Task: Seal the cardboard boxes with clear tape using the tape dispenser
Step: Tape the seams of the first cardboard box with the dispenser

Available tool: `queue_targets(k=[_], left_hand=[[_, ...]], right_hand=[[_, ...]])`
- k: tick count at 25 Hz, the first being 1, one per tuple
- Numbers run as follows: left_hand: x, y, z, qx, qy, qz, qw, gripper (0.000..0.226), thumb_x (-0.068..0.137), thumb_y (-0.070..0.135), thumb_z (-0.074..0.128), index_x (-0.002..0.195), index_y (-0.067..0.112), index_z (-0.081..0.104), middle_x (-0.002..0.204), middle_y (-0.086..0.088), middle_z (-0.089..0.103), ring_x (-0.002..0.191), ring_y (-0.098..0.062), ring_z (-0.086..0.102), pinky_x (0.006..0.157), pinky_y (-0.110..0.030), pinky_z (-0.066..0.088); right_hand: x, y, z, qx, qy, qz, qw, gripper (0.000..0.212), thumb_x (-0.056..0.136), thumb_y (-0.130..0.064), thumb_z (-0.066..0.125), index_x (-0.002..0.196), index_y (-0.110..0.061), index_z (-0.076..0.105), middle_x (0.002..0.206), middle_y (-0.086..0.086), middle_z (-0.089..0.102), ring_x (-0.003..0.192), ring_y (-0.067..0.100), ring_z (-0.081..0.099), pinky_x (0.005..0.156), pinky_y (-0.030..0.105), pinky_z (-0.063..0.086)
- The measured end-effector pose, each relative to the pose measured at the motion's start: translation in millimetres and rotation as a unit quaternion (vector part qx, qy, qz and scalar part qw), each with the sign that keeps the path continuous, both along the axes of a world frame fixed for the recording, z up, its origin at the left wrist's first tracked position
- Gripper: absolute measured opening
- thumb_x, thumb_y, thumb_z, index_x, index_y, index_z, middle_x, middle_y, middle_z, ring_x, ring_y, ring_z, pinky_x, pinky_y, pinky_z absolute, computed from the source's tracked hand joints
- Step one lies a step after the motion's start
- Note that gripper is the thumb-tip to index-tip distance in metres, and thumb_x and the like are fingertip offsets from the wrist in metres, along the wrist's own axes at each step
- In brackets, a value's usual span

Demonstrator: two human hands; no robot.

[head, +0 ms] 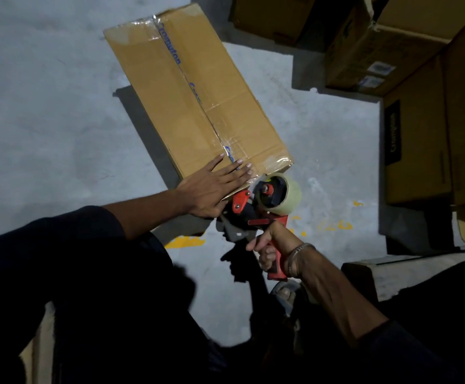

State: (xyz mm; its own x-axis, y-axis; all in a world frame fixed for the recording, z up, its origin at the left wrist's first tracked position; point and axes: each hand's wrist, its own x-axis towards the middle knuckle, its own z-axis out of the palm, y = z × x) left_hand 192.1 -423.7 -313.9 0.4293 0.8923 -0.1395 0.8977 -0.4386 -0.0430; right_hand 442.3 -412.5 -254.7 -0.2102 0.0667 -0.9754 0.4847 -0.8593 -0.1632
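A long cardboard box (pixel 192 87) lies on the grey floor, its flaps closed and clear tape running along the centre seam and across both ends. My left hand (pixel 212 187) presses flat on the box's near end, fingers straight across the seam. My right hand (pixel 273 250) grips the red handle of the tape dispenser (pixel 256 209), which sits against the box's near edge. Its roll of clear tape (pixel 286 194) faces right.
More cardboard boxes (pixel 419 128) are stacked along the right side and at the top. Another box (pixel 270 18) stands at the top centre. Yellow paint marks (pixel 187 241) dot the concrete floor (pixel 45 120). My dark-clothed legs fill the bottom.
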Motion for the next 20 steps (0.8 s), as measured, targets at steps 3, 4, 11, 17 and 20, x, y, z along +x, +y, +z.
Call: queue_targets(k=[3,4,11,17,20], left_hand=[[1,0,1,-0.004,0.0,0.002,1.0,0.093,0.097,0.046,0.047,0.168,0.015,-0.003,0.176,-0.01,-0.005,0.163,-0.028,-0.004,0.128,-0.06,0.004],[3,0,1,-0.001,0.0,-0.001,1.0,0.093,0.097,0.046,0.047,0.168,0.015,-0.003,0.176,-0.009,-0.005,0.163,-0.028,-0.004,0.128,-0.06,0.003],[0,7,3,-0.019,-0.008,-0.005,1.0,0.091,0.096,0.045,0.042,0.168,0.017,-0.004,0.176,-0.008,-0.004,0.163,-0.027,-0.002,0.127,-0.062,0.006],[0,5,2,-0.015,-0.028,-0.004,0.999,0.089,0.098,0.048,0.044,0.169,0.016,0.0,0.176,-0.009,0.0,0.163,-0.027,0.002,0.125,-0.064,0.011],[1,2,-2,-0.01,-0.032,-0.001,0.999,0.089,0.098,0.047,0.045,0.169,0.017,-0.001,0.176,-0.008,-0.002,0.163,-0.026,0.001,0.126,-0.064,0.009]], right_hand=[[0,-1,5,-0.014,0.012,-0.019,1.0,0.035,0.081,-0.001,0.041,0.062,0.001,0.07,0.045,-0.002,0.021,0.032,0.012,0.021,0.042,0.019,0.023],[0,-2,6,-0.015,0.013,-0.02,1.0,0.035,0.081,-0.001,0.04,0.062,0.001,0.069,0.045,-0.002,0.021,0.033,0.012,0.022,0.041,0.018,0.024],[-11,-4,-2,0.001,-0.013,-0.002,1.0,0.025,0.077,-0.005,0.041,0.07,0.003,0.064,0.047,-0.001,0.022,0.036,0.014,0.022,0.044,0.021,0.023],[-3,-5,2,0.071,-0.045,0.038,0.996,0.02,0.071,0.001,0.042,0.074,0.003,0.062,0.058,0.009,0.029,0.038,0.019,0.022,0.047,0.021,0.019],[0,-3,4,0.077,-0.049,0.059,0.994,0.022,0.076,0.001,0.043,0.077,0.007,0.064,0.05,0.004,0.026,0.038,0.019,0.023,0.043,0.02,0.021]])
